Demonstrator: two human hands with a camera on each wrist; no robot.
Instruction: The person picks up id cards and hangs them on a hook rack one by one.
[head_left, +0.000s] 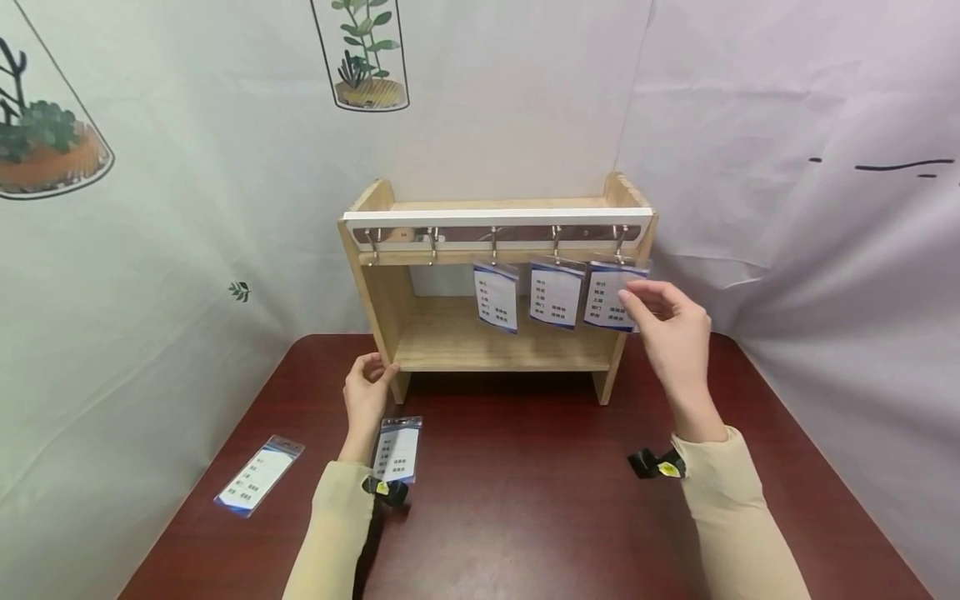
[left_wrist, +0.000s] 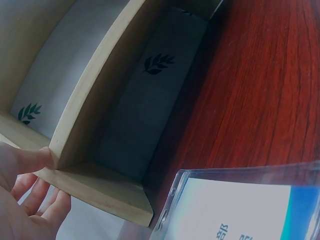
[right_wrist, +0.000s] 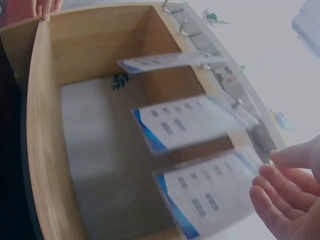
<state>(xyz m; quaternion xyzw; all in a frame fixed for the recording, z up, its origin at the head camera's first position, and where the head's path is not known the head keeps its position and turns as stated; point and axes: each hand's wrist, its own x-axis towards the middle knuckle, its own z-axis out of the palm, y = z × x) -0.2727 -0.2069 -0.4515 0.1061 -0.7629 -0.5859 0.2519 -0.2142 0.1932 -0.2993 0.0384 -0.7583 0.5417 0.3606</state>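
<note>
A wooden shelf rack (head_left: 502, 354) stands on the table, with a row of metal hooks (head_left: 493, 242) along its front rail. Three clear-sleeved name badges hang there: the left badge (head_left: 497, 300), the middle badge (head_left: 557, 293) and the right badge (head_left: 603, 302). My left hand (head_left: 367, 392) pinches the rack's left side panel (left_wrist: 100, 187), thumb and fingers on either side. My right hand (head_left: 671, 325) is at the right badge's edge, its fingers loosely bent; in the right wrist view, no badge shows clearly between thumb and fingertips (right_wrist: 267, 200).
Two more badges lie on the dark red table (head_left: 510, 500): one badge (head_left: 397, 450) beside my left wrist, another badge (head_left: 258, 475) farther left. Two hooks on the left carry nothing. A white printed cloth (head_left: 510, 100) hangs behind the rack and along both sides.
</note>
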